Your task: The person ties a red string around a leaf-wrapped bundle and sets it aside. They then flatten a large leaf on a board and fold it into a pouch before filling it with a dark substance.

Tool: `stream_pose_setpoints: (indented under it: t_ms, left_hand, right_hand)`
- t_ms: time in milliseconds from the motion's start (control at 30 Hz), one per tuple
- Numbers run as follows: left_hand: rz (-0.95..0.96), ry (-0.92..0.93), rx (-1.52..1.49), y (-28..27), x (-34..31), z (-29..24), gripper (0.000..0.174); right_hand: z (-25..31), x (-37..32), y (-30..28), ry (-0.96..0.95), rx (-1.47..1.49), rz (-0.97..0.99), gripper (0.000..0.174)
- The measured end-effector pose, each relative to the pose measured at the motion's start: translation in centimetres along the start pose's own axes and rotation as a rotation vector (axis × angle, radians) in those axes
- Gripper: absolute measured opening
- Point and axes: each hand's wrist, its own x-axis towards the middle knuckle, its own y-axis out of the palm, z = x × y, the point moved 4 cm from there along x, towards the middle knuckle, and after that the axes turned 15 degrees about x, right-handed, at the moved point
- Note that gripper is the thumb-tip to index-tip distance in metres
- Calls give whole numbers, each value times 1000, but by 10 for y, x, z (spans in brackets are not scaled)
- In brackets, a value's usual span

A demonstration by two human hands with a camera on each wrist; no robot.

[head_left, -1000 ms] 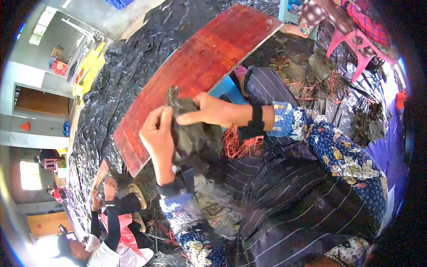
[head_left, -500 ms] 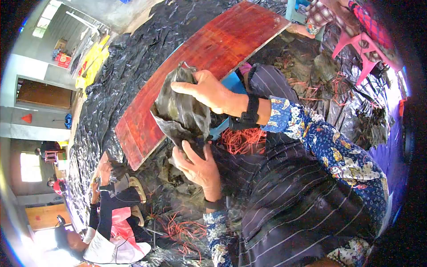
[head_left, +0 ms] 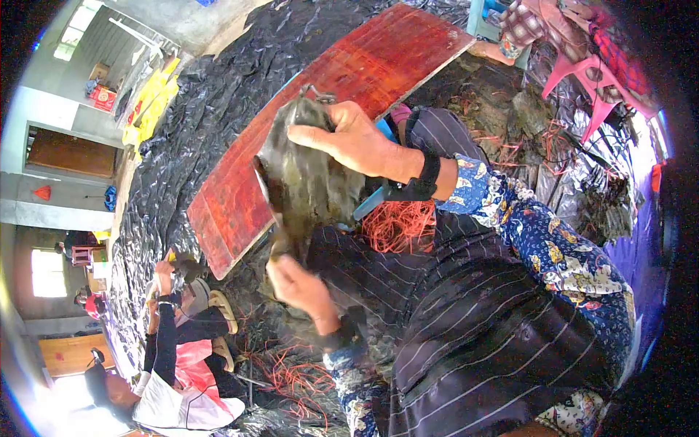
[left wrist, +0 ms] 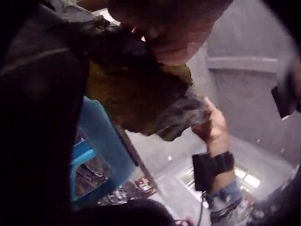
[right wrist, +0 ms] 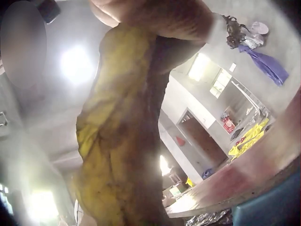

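Observation:
My right hand [head_left: 349,142] grips a limp, wide brown-green leaf [head_left: 313,171], like a cured tobacco leaf, near its upper end, thumb laid across the face. At the leaf's lower end, my left hand [head_left: 298,288], blurred, pinches the tip with curled fingers. In the left wrist view the leaf [left wrist: 136,99] spans between the near hand and the right hand [left wrist: 214,127] with its black wrist strap. Light glows yellow through the leaf [right wrist: 117,127] in the right wrist view. Behind the leaf lies a long red board [head_left: 320,87].
Red string [head_left: 397,226] lies in a heap beside the striped apron [head_left: 502,313]. Piles of leaves [head_left: 502,109] and more string lie at the right. Black plastic sheeting [head_left: 189,153] covers the floor. Another person [head_left: 167,379] works nearby; a pink stool [head_left: 590,84] stands at upper right.
The left hand left the leaf's upper part, passed spread-fingered under its lower edge, and now curls at its lower tip. The right hand kept hold as the leaf opened out and stretched downward.

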Motion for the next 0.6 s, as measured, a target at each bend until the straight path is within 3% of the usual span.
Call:
stream_pose_setpoints:
  t_ms: [67, 100, 200, 267, 400, 467, 533, 567, 600]
  left_hand:
    - [-430, 407, 258, -22, 4, 22, 30]
    - [-433, 405, 259, -27, 12, 25, 30]
    - [-331, 369, 181, -24, 39, 22, 34]
    - [-111, -78, -369, 2, 68, 39, 32]
    - [-116, 77, -241, -4, 76, 2, 30]
    - [-75, 147, -391, -4, 75, -10, 33]
    - [-89, 476, -151, -10, 73, -27, 38]
    - [102, 409, -115, -9, 77, -22, 45]
    - [104, 410, -113, -11, 81, -14, 45]
  right_hand:
    - [-6, 4, -12, 0, 38, -31, 19]
    - [-18, 4, -16, 29, 81, -54, 19]
    - [-30, 5, -24, 75, 266, -100, 19]
    - [-23, 5, -21, 72, 255, -103, 19]
    - [-16, 11, -21, -20, 178, -76, 21]
    - [-11, 20, -20, -42, 152, -53, 21]
    - [1, 33, -22, -166, 42, -39, 21]
    - [7, 37, -21, -120, 61, -21, 21]
    - [14, 39, -18, -62, 130, -19, 21]
